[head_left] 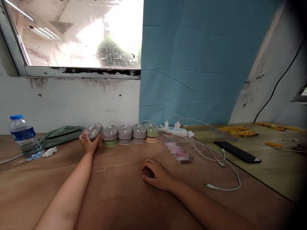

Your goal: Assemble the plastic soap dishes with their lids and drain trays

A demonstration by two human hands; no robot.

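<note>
My left hand [89, 143] grips a grey lidded box [96, 127] at the left end of a row, with thumb and fingers on either side. This box tilts slightly; its lower part is partly hidden by my hand. Beside it stand two-tier boxes: a grey one over green [110, 135], two all-grey ones [125, 134] [139, 133], and a green one over tan [152, 132]. Each lid has a round sticker. My right hand [157, 174] rests on the brown table [120, 198], fingers curved and apart from the thumb, holding nothing.
Left of the row are a water bottle [25, 139], a green pouch [61, 137] and a crumpled tissue [50, 151]. Behind, a white power strip [175, 130] feeds white cables [230, 189]. At right lie a black phone-like slab [236, 152] and yellow parts [249, 132].
</note>
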